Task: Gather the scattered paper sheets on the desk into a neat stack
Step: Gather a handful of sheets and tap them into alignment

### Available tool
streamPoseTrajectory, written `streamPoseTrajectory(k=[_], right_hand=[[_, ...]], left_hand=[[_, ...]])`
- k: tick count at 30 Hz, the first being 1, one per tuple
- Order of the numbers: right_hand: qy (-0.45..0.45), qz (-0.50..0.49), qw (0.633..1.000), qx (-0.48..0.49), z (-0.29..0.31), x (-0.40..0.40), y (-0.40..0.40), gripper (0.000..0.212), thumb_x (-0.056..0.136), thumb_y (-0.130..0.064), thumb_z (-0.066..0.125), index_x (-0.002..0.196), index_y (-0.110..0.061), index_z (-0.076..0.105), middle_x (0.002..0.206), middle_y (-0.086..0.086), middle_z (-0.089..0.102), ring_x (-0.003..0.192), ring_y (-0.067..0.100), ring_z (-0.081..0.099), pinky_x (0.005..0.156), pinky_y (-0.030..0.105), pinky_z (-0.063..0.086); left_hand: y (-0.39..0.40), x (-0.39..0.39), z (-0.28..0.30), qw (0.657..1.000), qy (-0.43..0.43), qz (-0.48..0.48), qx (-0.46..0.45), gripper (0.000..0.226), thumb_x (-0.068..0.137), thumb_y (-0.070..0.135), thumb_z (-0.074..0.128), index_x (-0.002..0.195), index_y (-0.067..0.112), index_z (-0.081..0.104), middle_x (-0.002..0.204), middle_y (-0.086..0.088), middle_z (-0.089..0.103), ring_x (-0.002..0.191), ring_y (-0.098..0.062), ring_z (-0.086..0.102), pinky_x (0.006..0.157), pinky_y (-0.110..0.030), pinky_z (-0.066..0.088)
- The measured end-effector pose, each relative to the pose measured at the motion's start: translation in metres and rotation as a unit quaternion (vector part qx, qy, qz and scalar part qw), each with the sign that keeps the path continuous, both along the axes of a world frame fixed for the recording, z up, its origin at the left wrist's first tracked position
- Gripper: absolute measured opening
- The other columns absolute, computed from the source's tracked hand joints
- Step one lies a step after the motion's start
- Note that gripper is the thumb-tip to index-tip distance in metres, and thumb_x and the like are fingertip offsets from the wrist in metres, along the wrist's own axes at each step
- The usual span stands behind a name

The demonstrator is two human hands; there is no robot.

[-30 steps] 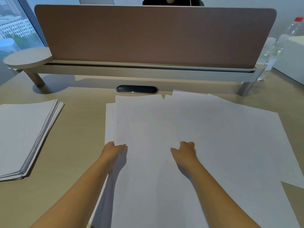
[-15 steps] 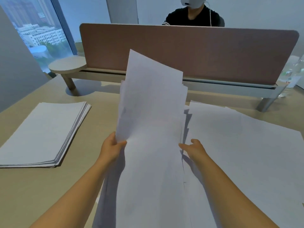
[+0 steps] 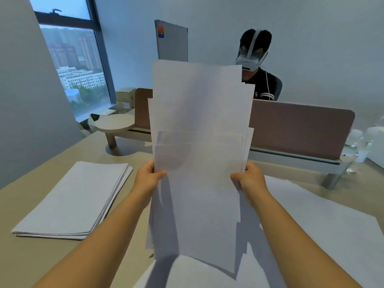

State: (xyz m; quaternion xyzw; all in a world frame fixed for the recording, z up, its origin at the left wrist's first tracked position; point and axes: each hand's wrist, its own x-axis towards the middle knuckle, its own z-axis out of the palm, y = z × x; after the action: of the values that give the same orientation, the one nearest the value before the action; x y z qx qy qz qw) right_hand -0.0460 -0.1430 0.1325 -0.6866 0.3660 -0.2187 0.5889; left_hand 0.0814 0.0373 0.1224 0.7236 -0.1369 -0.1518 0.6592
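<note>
I hold a bundle of loose sheets [image 3: 199,183] upright in front of me, off the worktop [image 3: 29,258]. My left hand [image 3: 146,177] grips its edge at 9 o'clock, thumb curled over the front; my right hand [image 3: 250,177] clamps the edge at 3 o'clock the same way. The sheets are thin, matte white rectangles, unevenly lined up, so their top edges step one behind another and side corners poke out. The fingers behind the paper are hidden.

At 8 o'clock a flat stack [image 3: 72,200] of similar paper lies on the pale wood-grain worktop, its edges slightly fanned. More loose white sheets [image 3: 324,221] lie spread at 4 o'clock, cut off by the frame. Behind, a brown fabric-like divider [image 3: 301,129] with rounded corners is partly covered by the bundle. A person [image 3: 261,84] sits beyond it at 1 o'clock.
</note>
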Motion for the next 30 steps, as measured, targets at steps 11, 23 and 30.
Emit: streamPoseTrajectory(k=[11,23,30], right_hand=[[-0.044,-0.036,0.998,0.008,0.039,-0.002,0.002,0.031,0.086,0.003,0.058,0.117,0.004,0.055,0.115,0.018,0.061,0.106,0.036,0.057,0.085,0.035,0.046],[-0.035,-0.018,0.998,0.055,0.020,-0.001,-0.010,0.044,0.082,0.002,0.063,0.124,0.002,0.052,0.126,0.018,0.057,0.104,0.030,0.054,0.090,0.035,0.043],[-0.078,-0.049,0.996,0.017,0.035,0.011,-0.014,0.042,0.084,-0.002,0.062,0.124,0.001,0.052,0.124,0.017,0.058,0.111,0.033,0.055,0.092,0.037,0.044]], left_hand=[[-0.018,0.007,0.039,0.998,-0.016,-0.042,-0.045,0.037,0.084,-0.013,0.051,0.119,0.001,0.055,0.108,-0.013,0.060,0.102,-0.032,0.057,0.090,-0.043,0.047],[-0.025,0.026,0.015,0.994,0.015,-0.112,0.013,0.048,0.079,-0.004,0.064,0.125,0.005,0.051,0.115,-0.013,0.062,0.108,-0.030,0.057,0.088,-0.038,0.047],[-0.039,0.033,0.030,0.996,0.006,-0.073,-0.042,0.036,0.085,-0.008,0.055,0.120,-0.003,0.054,0.110,-0.014,0.060,0.099,-0.031,0.057,0.091,-0.040,0.048]])
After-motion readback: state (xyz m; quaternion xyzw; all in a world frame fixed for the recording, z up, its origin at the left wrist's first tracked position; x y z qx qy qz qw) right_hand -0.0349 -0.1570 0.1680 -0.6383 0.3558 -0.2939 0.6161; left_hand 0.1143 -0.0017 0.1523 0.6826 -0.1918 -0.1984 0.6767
